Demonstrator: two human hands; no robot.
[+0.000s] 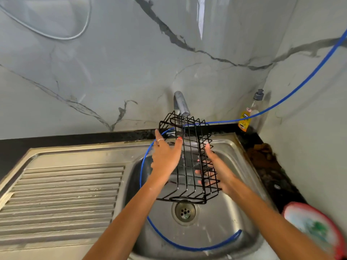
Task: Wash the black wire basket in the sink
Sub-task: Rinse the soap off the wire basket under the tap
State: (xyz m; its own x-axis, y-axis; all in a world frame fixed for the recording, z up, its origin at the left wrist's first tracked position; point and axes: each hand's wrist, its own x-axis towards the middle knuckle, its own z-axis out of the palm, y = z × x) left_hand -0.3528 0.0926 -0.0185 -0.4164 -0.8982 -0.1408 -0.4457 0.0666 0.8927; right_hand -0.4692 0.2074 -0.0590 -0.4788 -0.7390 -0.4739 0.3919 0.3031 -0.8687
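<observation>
The black wire basket [189, 162] is held above the steel sink [225, 218], tilted, under the tap [180, 104], from which a thin stream of water runs onto it. My left hand [165, 158] lies against the basket's left side with fingers mostly straight and the thumb at the wires. My right hand [216, 171] holds the basket's right side, its fingers reaching through and behind the zigzag wires. The drain [185, 212] sits just below the basket.
A blue hose [187, 245] loops through the sink basin and runs up the right wall. A ribbed steel drainboard [62, 199] lies to the left. A soap bottle [249, 113] stands in the back corner. A red-rimmed dish with a green scrubber [315, 229] sits at right.
</observation>
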